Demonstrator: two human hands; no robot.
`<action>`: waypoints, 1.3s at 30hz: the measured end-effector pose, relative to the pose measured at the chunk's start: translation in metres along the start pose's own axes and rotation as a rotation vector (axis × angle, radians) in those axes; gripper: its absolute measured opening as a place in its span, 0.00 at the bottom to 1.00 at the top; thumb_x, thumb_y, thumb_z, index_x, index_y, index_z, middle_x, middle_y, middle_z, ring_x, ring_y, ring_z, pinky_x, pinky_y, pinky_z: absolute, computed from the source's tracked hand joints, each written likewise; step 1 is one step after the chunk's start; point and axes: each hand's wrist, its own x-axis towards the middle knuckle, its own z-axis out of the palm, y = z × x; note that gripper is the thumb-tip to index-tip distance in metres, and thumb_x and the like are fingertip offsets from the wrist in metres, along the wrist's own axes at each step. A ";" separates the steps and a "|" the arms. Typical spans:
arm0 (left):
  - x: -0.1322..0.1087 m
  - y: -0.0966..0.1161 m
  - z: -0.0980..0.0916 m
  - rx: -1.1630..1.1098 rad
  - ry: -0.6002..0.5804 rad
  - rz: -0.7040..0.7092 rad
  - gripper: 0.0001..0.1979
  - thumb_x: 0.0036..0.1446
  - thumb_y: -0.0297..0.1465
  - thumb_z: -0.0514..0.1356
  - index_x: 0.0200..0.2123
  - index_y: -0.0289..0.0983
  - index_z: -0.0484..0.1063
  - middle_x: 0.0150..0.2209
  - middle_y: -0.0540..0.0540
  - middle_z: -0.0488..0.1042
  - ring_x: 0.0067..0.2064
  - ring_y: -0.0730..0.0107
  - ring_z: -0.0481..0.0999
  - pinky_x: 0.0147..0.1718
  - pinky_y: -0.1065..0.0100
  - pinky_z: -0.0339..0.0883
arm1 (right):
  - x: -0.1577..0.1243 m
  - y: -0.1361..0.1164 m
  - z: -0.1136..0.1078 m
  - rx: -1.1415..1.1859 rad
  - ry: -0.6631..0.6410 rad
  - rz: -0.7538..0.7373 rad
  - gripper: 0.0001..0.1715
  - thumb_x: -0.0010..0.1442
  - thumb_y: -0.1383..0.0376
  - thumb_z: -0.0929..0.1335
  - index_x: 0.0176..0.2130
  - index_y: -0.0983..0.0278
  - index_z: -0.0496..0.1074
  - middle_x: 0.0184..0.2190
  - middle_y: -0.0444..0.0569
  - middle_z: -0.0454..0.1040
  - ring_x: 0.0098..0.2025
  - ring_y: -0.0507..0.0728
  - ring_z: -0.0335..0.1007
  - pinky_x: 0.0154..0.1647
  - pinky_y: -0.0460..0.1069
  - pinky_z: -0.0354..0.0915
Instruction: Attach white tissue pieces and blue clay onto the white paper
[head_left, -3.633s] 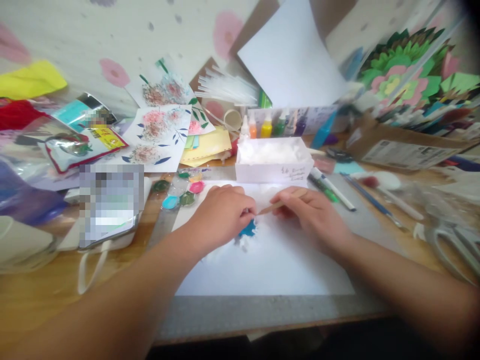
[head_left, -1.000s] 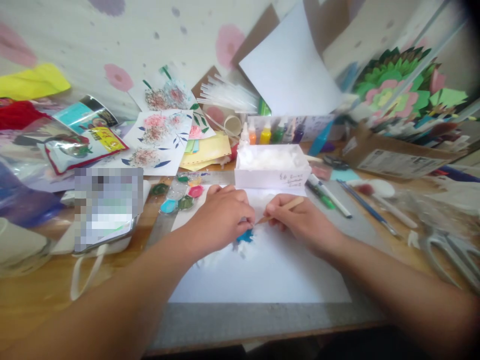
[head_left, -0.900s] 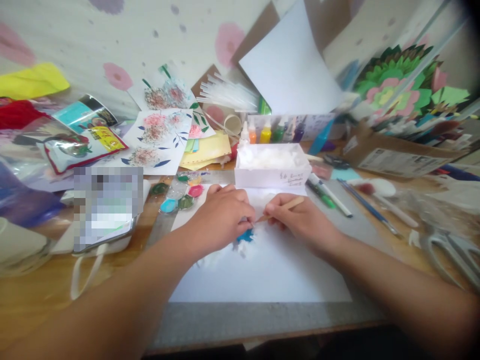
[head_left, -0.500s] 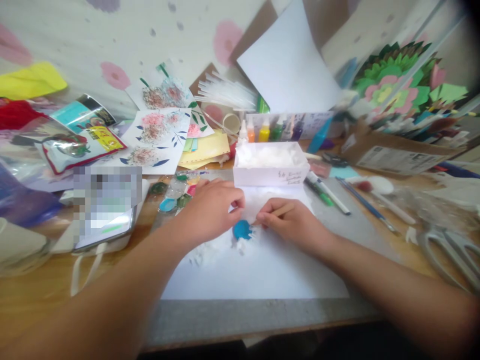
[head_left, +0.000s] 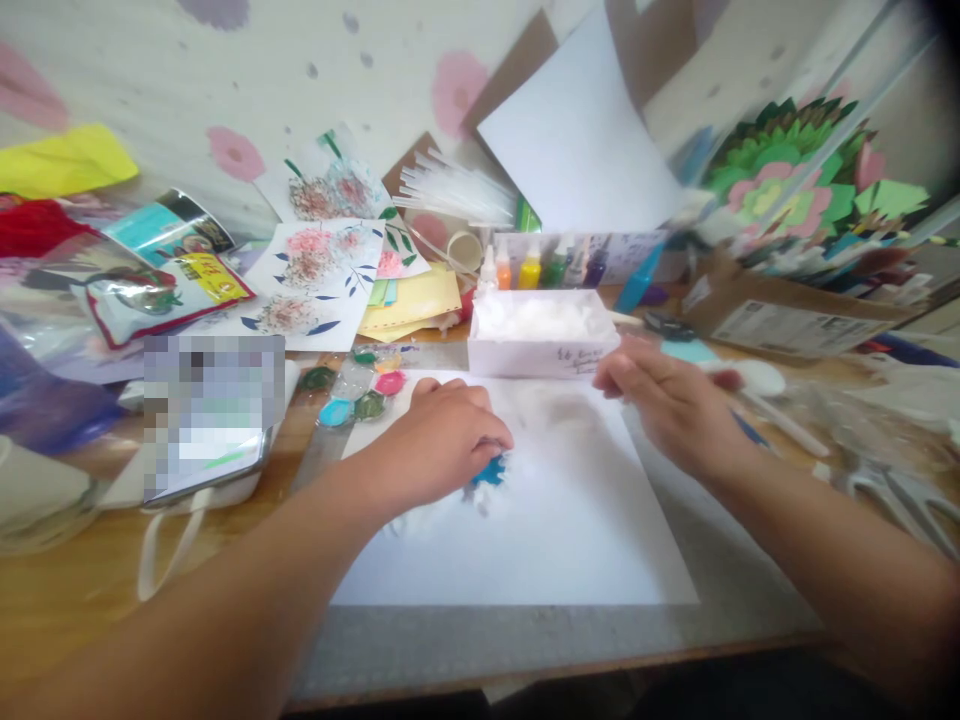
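On the wooden table (head_left: 247,570): we have a grey mat (head_left: 555,640) near the front edge;
White sheet (head_left: 577,520): lies flat on the mat; we judge the step in hand is fixing white bits around a blue rim;
White box (head_left: 517,357): stands at the sheet's far edge, filled with white fluff (head_left: 544,318); its front bears handwriting we cannot read;
Left hand (head_left: 450,430): rests over the sheet, fingers bent down at the blue piece; we cannot tell whether they pinch it or only steady it;
Right hand (head_left: 649,390): beside the box's right corner, fingers curled together; we cannot tell whether they grasp anything; the next move, we think, calls for a small amount, placed lightly;
Blue piece (head_left: 491,471): on the sheet, partly hidden under the left fingers; bright blue, its visible edge ragged with white;
White tufts (head_left: 482,499): at its near side, loose and soft-looking.
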 end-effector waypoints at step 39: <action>0.006 0.005 0.002 -0.478 0.472 -0.135 0.04 0.53 0.30 0.60 0.28 0.40 0.75 0.33 0.51 0.70 0.38 0.69 0.70 0.39 0.65 0.62 | -0.002 -0.025 0.045 -0.137 -0.173 -0.041 0.05 0.49 0.66 0.71 0.25 0.63 0.71 0.21 0.41 0.65 0.23 0.50 0.60 0.24 0.45 0.55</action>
